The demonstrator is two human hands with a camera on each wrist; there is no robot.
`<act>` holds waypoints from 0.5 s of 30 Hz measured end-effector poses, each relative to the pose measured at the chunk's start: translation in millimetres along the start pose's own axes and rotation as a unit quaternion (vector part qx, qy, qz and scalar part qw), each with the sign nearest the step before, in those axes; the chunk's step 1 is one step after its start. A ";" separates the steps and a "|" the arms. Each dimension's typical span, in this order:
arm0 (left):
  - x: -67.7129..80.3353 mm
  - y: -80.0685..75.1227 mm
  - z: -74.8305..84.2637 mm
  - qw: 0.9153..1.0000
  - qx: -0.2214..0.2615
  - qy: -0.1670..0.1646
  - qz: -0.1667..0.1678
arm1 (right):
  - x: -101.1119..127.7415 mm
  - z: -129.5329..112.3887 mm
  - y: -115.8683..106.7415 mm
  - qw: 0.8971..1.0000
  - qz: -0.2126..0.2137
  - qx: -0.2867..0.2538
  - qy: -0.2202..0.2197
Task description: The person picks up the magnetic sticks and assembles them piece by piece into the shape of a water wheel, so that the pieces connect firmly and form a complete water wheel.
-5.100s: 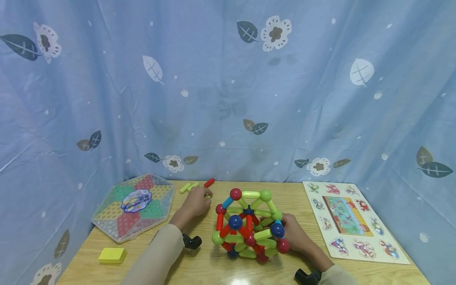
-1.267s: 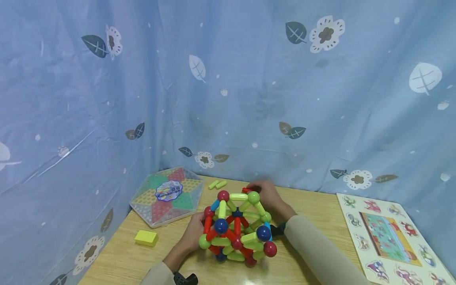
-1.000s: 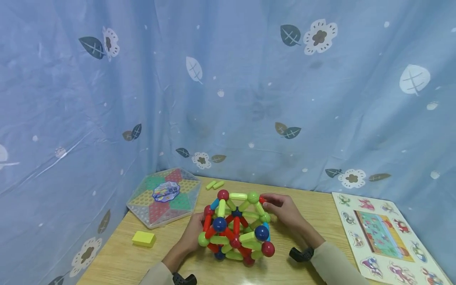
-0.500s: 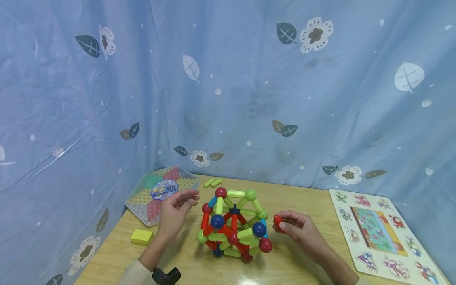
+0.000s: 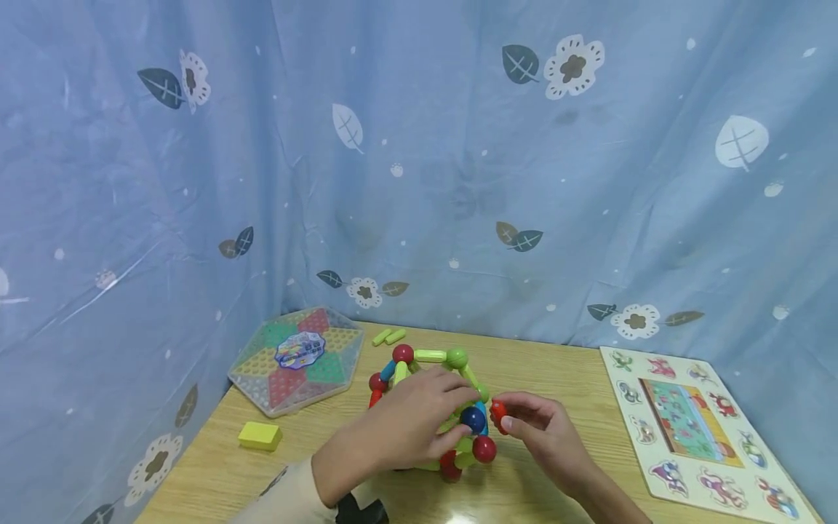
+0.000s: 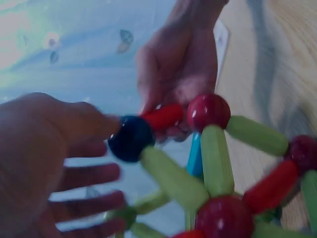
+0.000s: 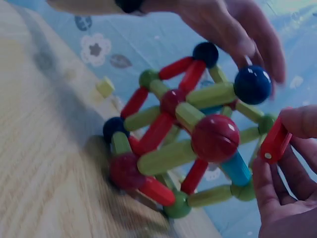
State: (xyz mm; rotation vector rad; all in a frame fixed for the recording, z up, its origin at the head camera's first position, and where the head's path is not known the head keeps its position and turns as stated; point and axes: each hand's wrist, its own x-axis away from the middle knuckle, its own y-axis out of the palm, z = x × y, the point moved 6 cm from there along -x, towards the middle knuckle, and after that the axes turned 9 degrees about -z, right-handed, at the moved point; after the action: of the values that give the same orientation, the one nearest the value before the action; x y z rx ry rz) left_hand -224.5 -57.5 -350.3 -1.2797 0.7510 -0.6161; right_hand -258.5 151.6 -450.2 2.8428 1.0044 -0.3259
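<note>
A cage-like structure of magnetic rods and balls (image 5: 430, 356), in green, red, blue and dark red, stands on the table. My left hand (image 5: 409, 418) reaches across its front and hides much of it in the head view. The left fingers are spread around a dark blue ball (image 6: 131, 139) at the structure's right side; the thumb tip is at the ball's edge. My right hand (image 5: 546, 440) pinches a red magnetic rod (image 7: 276, 141) between thumb and fingers. That rod is close to the blue ball; whether they touch I cannot tell.
Two loose green rods (image 5: 389, 336) lie at the back of the table. A hexagonal Chinese checkers board (image 5: 297, 364) and a yellow block (image 5: 260, 436) are on the left. On the right lies a picture puzzle board (image 5: 694, 429). A blue curtain (image 5: 419, 182) hangs behind.
My right hand took the red rod from behind the structure and brought it round to the right side. The left hand let go of the structure's left side and moved across to the blue ball.
</note>
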 end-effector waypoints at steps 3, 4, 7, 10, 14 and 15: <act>-12.8 8.8 5.5 0.996 -0.038 -0.008 -0.077 | -0.9 -0.6 6.1 1.000 0.012 -0.001 -0.015; -14.5 10.4 5.7 0.995 -0.037 -0.011 -0.090 | -1.2 -0.6 8.3 1.000 0.013 0.002 -0.019; -14.8 10.5 5.0 0.996 -0.020 -0.013 -0.091 | -2.6 -3.1 15.2 0.999 0.012 0.022 -0.038; -12.0 7.5 3.3 0.997 -0.011 -0.021 -0.076 | -4.2 -7.5 20.7 0.996 0.009 0.056 -0.067; -8.1 4.6 1.3 0.997 -0.030 -0.038 -0.062 | -4.6 -11.0 27.5 0.991 0.004 0.098 -0.091; -7.0 3.9 1.0 0.997 -0.034 -0.040 -0.059 | -4.5 -10.9 29.0 0.990 0.003 0.105 -0.090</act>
State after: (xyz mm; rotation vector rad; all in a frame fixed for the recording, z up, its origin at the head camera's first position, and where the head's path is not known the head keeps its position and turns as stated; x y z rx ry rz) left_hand -228.2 -50.7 -353.0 -1.4109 0.6382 -0.6353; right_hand -241.8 128.3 -437.7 2.9298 0.9792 -0.7152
